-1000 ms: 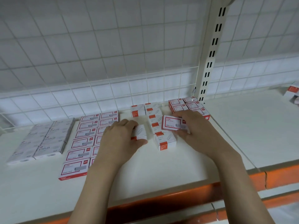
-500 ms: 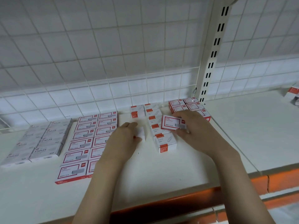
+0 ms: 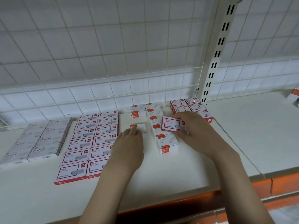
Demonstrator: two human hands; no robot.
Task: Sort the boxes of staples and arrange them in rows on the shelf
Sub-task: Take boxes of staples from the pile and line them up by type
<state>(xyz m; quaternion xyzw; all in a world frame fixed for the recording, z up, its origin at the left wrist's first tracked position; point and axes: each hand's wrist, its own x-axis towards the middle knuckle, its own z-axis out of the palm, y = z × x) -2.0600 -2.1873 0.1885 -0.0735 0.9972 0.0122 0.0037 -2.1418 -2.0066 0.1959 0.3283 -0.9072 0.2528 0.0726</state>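
My right hand (image 3: 196, 133) grips a red-framed staple box (image 3: 172, 124), held tilted just above a column of small white-and-red boxes (image 3: 167, 143). Fingers of my left hand (image 3: 129, 143) press on a small white box (image 3: 140, 127) that lies on the shelf (image 3: 178, 172) below another small white box (image 3: 137, 109). Two columns of red-framed boxes (image 3: 90, 143) lie flat to the left of my left hand. More red-framed boxes (image 3: 191, 106) sit at the back, beyond my right hand. Grey boxes marked STAPLES (image 3: 37, 139) fill the far left.
A white wire grid (image 3: 113, 62) backs the shelf. A slotted upright post (image 3: 215, 59) stands behind the right boxes. An orange rail (image 3: 283, 183) edges the shelf front. Another box (image 3: 294, 96) shows at the far right edge.
My left hand has pushed the small white box away toward the back of the shelf. My right hand has kept the red-framed box, shifting only slightly.
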